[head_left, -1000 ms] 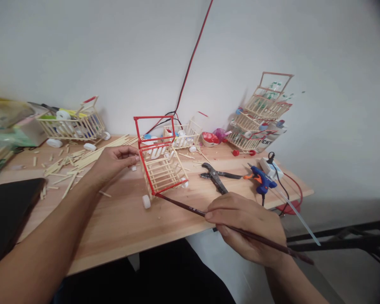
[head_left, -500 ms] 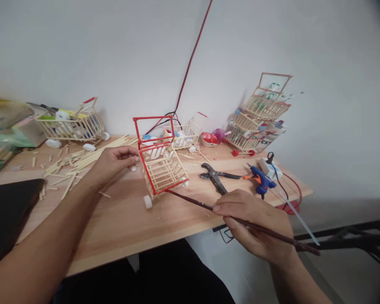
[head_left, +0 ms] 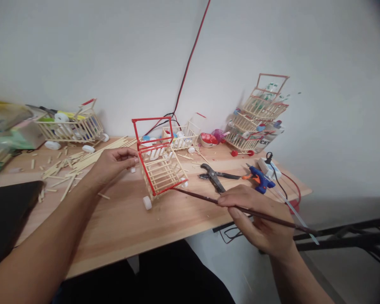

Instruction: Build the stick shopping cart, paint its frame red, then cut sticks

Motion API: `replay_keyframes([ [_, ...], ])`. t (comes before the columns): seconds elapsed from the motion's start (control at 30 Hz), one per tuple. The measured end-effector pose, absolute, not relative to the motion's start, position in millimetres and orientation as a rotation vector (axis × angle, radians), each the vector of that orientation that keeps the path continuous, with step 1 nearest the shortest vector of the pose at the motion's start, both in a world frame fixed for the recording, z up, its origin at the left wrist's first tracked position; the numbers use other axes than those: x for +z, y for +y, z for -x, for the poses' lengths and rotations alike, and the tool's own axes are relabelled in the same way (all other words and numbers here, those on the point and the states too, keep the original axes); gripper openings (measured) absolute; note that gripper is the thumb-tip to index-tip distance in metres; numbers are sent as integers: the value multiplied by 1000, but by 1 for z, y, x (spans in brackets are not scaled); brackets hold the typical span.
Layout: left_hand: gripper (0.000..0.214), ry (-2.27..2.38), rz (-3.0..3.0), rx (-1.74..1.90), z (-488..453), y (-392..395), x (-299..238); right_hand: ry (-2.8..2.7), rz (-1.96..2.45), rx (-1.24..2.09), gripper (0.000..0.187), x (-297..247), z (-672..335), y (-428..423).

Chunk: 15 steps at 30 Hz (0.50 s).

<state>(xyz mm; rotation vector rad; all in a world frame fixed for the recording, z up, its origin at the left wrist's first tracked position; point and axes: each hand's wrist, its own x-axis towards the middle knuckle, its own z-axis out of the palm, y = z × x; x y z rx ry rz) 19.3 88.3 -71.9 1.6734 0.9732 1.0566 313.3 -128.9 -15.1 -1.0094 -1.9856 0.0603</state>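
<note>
A miniature shopping cart (head_left: 163, 174) made of thin wooden sticks stands tilted on the table on white wheels. Red paint covers its handle frame and parts of its top rim. At its left side, my left hand (head_left: 115, 164) has its fingers closed on the cart's edge; the exact contact is partly hidden. My right hand (head_left: 262, 217) grips a slim dark paintbrush (head_left: 198, 195) like a pen. The brush tip touches the red front rim of the cart, near its right part.
Black pliers (head_left: 213, 177) and a blue glue gun (head_left: 260, 179) lie right of the cart. Behind are a cup of red paint (head_left: 209, 139), another small cart (head_left: 181, 137) and stacked carts (head_left: 256, 116). Loose sticks (head_left: 82, 160) and a filled cart (head_left: 72, 126) are at left.
My right hand has moved slightly right and up, and the brush tip has slid rightward along the cart's front rim. My left hand keeps its place by the cart.
</note>
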Motion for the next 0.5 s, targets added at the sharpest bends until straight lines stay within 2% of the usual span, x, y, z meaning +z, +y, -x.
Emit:
replay_keyframes([
  [0.33, 23, 979, -1666, 1056, -21, 85, -69, -1714, 1243, -44, 19, -17, -338, -116],
  [0.5, 22, 935, -1693, 1072, -19, 87, -70, -1737, 1210, -171, 16, -10, -333, -93],
])
